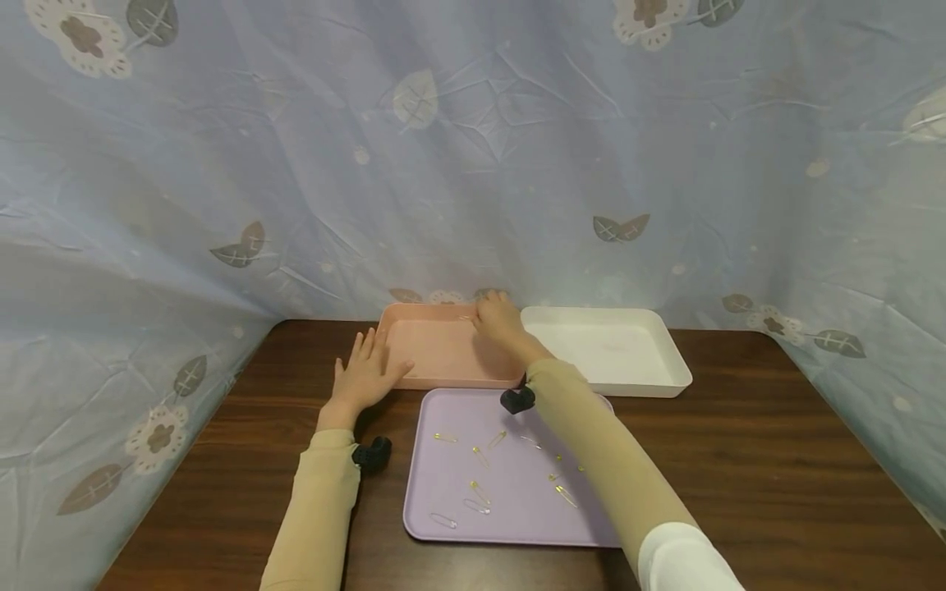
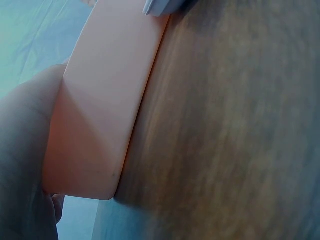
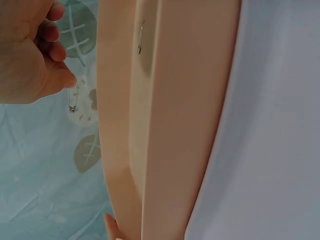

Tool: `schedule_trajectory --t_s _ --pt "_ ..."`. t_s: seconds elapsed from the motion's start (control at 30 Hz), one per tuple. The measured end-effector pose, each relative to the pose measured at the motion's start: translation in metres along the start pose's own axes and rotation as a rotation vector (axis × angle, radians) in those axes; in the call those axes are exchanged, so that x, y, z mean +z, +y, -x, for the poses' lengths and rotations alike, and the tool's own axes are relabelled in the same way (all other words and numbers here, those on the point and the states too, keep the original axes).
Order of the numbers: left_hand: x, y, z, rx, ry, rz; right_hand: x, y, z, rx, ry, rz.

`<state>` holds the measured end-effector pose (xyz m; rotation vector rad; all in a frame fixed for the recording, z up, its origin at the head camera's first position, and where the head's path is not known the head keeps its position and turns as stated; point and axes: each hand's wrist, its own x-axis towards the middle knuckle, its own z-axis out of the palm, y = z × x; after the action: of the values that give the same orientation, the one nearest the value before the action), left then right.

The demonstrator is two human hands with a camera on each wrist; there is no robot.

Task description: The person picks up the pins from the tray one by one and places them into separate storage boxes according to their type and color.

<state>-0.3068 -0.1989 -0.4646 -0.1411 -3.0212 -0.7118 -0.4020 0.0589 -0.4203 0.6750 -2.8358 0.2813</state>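
Over the back right part of the peach tray [image 1: 429,346], my right hand [image 1: 502,322] pinches a silver safety pin [image 3: 73,100] between thumb and fingertip. That pin hangs down, and another safety pin [image 3: 140,39] is visible inside the tray in the right wrist view. My left hand [image 1: 362,376] rests at the peach tray's left end, fingers spread and extended, the thumb by the front rim. In the left wrist view that hand lies against the tray's outer side, most of its fingers hidden. Nothing is seen held in it.
In front, a purple tray [image 1: 510,525] carries several scattered safety pins, some yellow-headed, some silver; my right forearm passes over its right side. A white tray [image 1: 602,349] stands right of the peach one. Patterned cloth [image 1: 488,164] hangs behind the wooden table [image 1: 776,460].
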Motion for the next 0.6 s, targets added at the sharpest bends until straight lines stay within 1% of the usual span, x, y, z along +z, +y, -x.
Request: schedule_trajectory --t_s 0.13,0.37,0.6 --pt "-0.001 -0.001 0.001 -0.004 -0.003 0.001 0.005 0.0 -0.007 0.035 -0.034 -0.012" --pt "-0.001 -0.001 0.0 -0.002 -0.001 0.017 0.006 -0.004 -0.013 0.082 -0.06 -0.009" --pt "0.001 -0.001 -0.001 0.0 0.011 0.019 0.005 -0.01 -0.017 0.064 -0.062 -0.058"
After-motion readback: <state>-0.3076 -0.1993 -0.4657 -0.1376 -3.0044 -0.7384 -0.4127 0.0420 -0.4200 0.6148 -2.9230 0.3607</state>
